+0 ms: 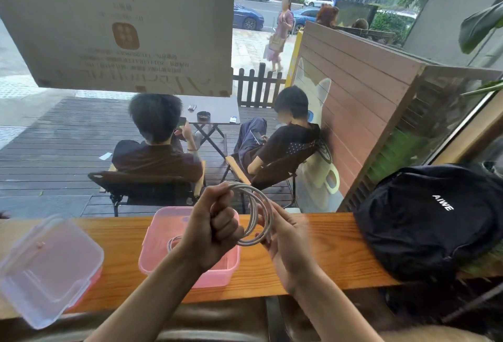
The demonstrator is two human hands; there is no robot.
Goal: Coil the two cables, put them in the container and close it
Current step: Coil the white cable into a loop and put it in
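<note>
I hold a coiled white cable [255, 205] in the air above the wooden counter. My left hand [217, 230] is a fist closed on the coil's left side. My right hand [285, 243] pinches the loops on the coil's lower right side. Right below my left hand stands the open pink container [163, 222], and a second coiled white cable [174, 242] lies inside it, partly hidden by my left forearm. The clear lid [46, 268] rests at the counter's left end, overhanging the near edge.
A black backpack [430, 219] sits on the right end of the wooden counter [326, 246]. A window behind the counter looks onto a deck with two seated people. A paper sign [119, 23] hangs on the glass at upper left.
</note>
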